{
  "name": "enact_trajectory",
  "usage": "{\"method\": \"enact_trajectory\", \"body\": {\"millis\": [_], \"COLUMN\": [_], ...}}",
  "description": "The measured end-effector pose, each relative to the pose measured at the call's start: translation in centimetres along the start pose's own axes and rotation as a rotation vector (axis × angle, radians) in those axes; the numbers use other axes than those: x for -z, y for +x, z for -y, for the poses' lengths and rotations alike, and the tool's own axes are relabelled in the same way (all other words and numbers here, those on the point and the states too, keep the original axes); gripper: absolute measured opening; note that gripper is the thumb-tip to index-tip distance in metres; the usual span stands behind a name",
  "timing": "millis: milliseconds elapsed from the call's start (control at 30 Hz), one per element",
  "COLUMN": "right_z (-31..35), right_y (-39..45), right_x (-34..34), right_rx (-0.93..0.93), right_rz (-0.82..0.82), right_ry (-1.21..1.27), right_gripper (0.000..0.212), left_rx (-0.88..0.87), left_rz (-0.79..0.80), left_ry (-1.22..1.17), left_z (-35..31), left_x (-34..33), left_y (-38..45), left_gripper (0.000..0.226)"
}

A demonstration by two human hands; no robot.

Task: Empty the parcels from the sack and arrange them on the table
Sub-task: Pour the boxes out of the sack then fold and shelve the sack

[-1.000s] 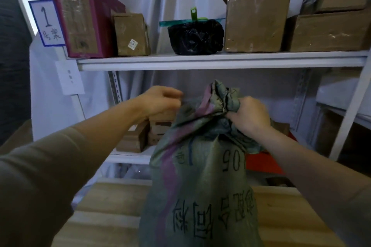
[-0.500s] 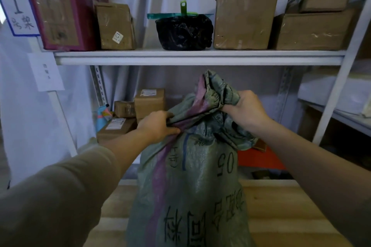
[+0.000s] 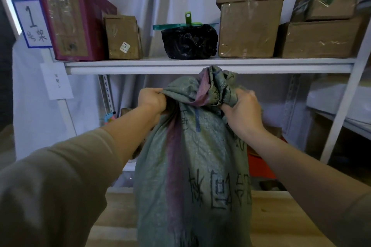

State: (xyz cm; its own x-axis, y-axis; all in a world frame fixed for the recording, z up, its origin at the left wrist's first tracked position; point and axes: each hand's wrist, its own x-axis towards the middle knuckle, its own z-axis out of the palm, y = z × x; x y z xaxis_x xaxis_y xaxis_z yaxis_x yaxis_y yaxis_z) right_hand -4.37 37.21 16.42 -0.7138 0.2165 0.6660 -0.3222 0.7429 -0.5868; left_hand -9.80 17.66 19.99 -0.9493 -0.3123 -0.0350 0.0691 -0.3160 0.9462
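One green woven sack (image 3: 192, 166) is standing upright on the wooden table (image 3: 281, 218), its bunched mouth gathered between two hands. The left hand (image 3: 152, 100) is gripping the left edge of the neck; the right hand (image 3: 242, 109) is clutching the twisted top. Behind, a white shelf (image 3: 200, 65) is carrying one maroon box (image 3: 70, 18), four cardboard boxes and one black-wrapped parcel (image 3: 189, 41).

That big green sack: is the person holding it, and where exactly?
Yes. Both hands grip the sack at its bunched top: the left hand on the left side of the gathered cloth, the right hand on the right.
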Motion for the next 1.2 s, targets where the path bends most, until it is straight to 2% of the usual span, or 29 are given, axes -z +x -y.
{"method": "enact_trajectory", "body": {"millis": [67,167,233,300,400,467,500,567,633,700,733,800,833,867,967,1067,1133,1200], "right_z": [0.8,1.4,1.0,-0.1,-0.9,0.1,0.7,1.7,2.2,2.5,2.5,2.4,2.7,3.2,4.1,3.8,3.6,3.4], "right_y": [0.8,1.6,1.1,0.0,-1.7,-1.9,-1.6,-1.0,-0.6,-0.5,-0.6,-0.4,-0.4,-0.5,-1.1,-1.6,-1.9,-2.1], "right_x": [0.1,0.0,-0.4,-1.2,-1.8,-1.1,-0.6,0.2,0.4,-0.4,-0.9,-2.0,-2.3,-2.4,-2.9,-3.7,-3.9,-4.0], "right_rx": [0.067,0.158,0.171,0.101,-0.086,-0.21,-0.263,-0.314,-0.301,-0.281,-0.275,-0.251,-0.248,-0.257,-0.314,-0.303,-0.273,-0.238], "right_rz": [-0.053,-0.104,-0.036,0.134,0.443,0.539,0.553,0.589,0.611,0.57,0.537,0.473,0.461,0.445,0.342,0.217,0.147,0.104], "right_ry": [-0.081,-0.268,-0.354,-0.386,-0.264,-0.034,0.085,0.237,0.278,0.311,0.281,0.158,0.063,-0.042,-0.249,-0.227,-0.181,-0.171], "right_gripper": [0.026,0.02,0.021,0.028,0.045,0.053,0.044,0.023,0.023,0.034,0.048,0.085,0.094,0.095,0.081,0.055,0.033,0.021], "left_rx": [-0.05,-0.216,-0.282,-0.192,-0.041,0.049,0.084,0.091,0.054,0.026,0.023,0.023,0.023,0.014,-0.018,-0.036,-0.072,-0.15], "left_rz": [-0.004,0.083,0.173,0.293,0.429,0.486,0.494,0.496,0.488,0.488,0.49,0.5,0.504,0.507,0.507,0.515,0.522,0.468], "left_ry": [-0.044,0.163,0.322,0.27,0.18,0.074,0.052,0.119,0.22,0.313,0.35,0.42,0.453,0.489,0.584,0.642,0.67,0.699], "left_z": [-1.7,-2.7,-1.5,0.6,3.2,3.2,2.9,2.2,2.0,1.9,1.8,1.7,1.6,1.5,1.3,1.4,1.5,1.0], "left_x": [-0.6,-0.2,0.5,1.5,3.3,4.0,4.1,3.8,3.2,2.7,2.5,2.2,1.9,1.7,1.0,0.8,0.6,0.8], "left_y": [-0.5,-0.5,-0.3,-1.0,-1.3,-1.1,-1.0,-1.1,-1.3,-1.8,-2.1,-2.5,-2.7,-2.9,-3.3,-3.8,-4.4,-4.9], "left_gripper": [0.04,0.034,0.026,0.019,0.028,0.023,0.023,0.042,0.066,0.077,0.082,0.087,0.089,0.091,0.1,0.107,0.095,0.079]}}
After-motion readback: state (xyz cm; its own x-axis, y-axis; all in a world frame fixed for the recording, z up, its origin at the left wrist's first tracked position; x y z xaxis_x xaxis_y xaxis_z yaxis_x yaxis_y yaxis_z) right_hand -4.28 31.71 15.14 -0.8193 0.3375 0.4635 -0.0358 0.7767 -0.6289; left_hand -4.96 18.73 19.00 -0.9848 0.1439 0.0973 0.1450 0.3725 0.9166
